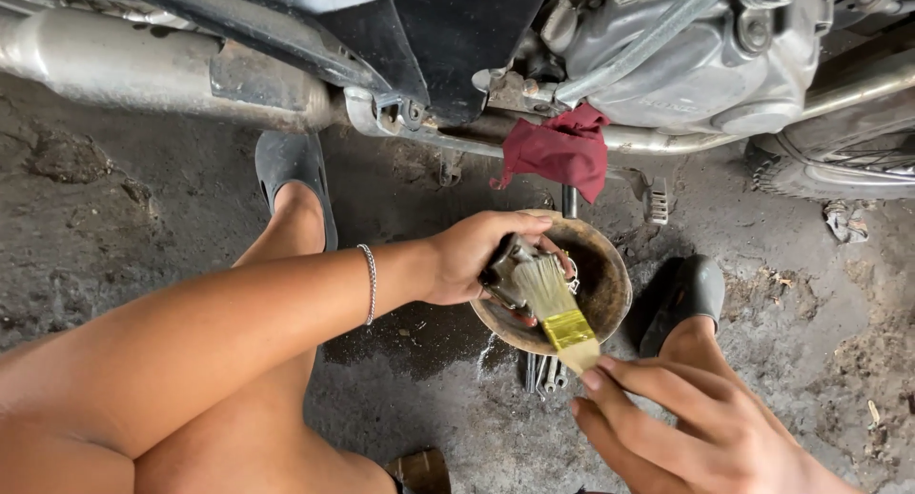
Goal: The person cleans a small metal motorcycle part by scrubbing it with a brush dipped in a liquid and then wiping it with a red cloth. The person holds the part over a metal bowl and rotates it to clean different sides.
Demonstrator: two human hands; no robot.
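- Biggest thing I'm seeing: the motorcycle (591, 46) across the top, with a red rag (562, 151) draped on its lower frame.
- Below it, on the grimy floor (124, 218), sits a round, dirty bowl (610, 284).
- My left hand (467, 256) hangs over that bowl, fingers curled tight around a small dark metal part (510, 265).
- My right hand (696, 427) pinches the paintbrush (558, 308) handle, bristles touching the part.
- I judge it's the scrubbing step; next calls for turning the part to reach uncleaned faces.
- Smallest: loose tools (545, 372) lie just beside the bowl.
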